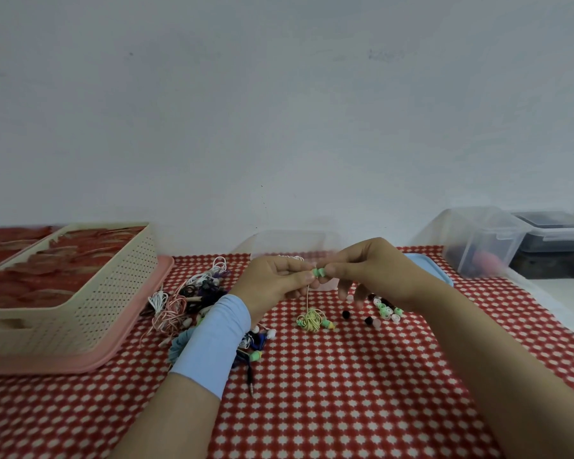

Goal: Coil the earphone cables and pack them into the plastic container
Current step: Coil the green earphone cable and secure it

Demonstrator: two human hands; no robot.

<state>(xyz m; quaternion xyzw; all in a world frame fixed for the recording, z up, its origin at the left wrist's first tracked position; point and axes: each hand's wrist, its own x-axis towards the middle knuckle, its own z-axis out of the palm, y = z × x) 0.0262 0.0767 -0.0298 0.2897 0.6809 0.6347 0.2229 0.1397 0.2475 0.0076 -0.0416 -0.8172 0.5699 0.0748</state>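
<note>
Leftmost, a cream perforated basket (80, 293) sits on a pink tray (140, 326). Just beside it, on the red patterned tablecloth (345, 392), lies a tangled pile of earphones (186, 299), not yet coiled. Next comes the left hand (272, 279), its thumb and forefinger pinching one side of a small green earbud (318, 272). From there a thin pale cable (308, 294) hangs down to a loose yellowish bundle (310, 321) that appears to rest on the cloth. The right hand (371, 270) pinches the other side of the same earbud, its remaining fingers loosely curled below. Behind both hands stands the clear plastic container (292, 243), with a blue lid (428, 266) to its right. Loose ear tips (386, 311) lie scattered under the right hand.

By its looks, the cable is very light, limp and a little springy, so loops will likely slacken unless pinched where they cross. The earbud's soft tip could pull off, so its hard body, or the cable just below it, seems the safer hold. Farther right, two clear boxes (478, 243) stand well apart.
</note>
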